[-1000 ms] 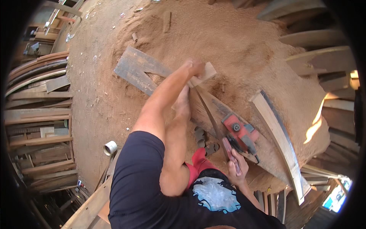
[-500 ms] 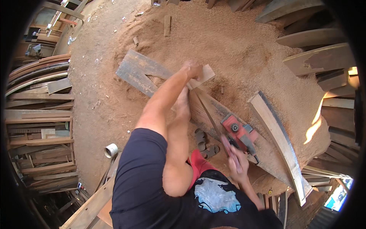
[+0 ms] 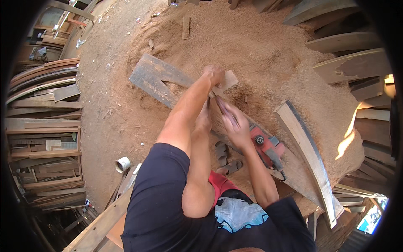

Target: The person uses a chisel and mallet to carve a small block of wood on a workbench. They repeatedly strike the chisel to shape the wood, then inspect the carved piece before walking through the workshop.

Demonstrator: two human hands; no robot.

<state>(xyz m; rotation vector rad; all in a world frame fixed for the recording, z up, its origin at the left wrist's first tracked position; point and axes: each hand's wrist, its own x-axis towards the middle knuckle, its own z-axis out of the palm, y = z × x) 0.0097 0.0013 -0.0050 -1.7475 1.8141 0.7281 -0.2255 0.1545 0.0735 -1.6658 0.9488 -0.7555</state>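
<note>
My left hand (image 3: pixel 214 75) is closed on a short, pale wood piece (image 3: pixel 230 80), pressing it against the far part of a long wooden board (image 3: pixel 218 119). In my right hand (image 3: pixel 237 129) is the reddish-brown handle of a handsaw (image 3: pixel 226 110), gripped just nearer to me than the wood piece. The saw's blade is mostly hidden by the hands and the wood. One bare foot (image 3: pixel 204 115) rests beside the cut, on or against the board. The board's far end (image 3: pixel 149 75) has a V-shaped notch.
A red power planer (image 3: pixel 264 145) lies on the board, right of my right forearm. Farther right is a curved timber (image 3: pixel 306 155). Sandals (image 3: pixel 224 157) sit by the board, and a white cup-like container (image 3: pixel 122 164) stands left. Sawdust (image 3: pixel 252 50) covers the ground; stacked planks (image 3: pixel 46 147) line the left.
My right hand has pushed the handsaw forward and left, from beside the planer up close to the wood piece. My left hand stays on the wood piece in nearly the same spot.
</note>
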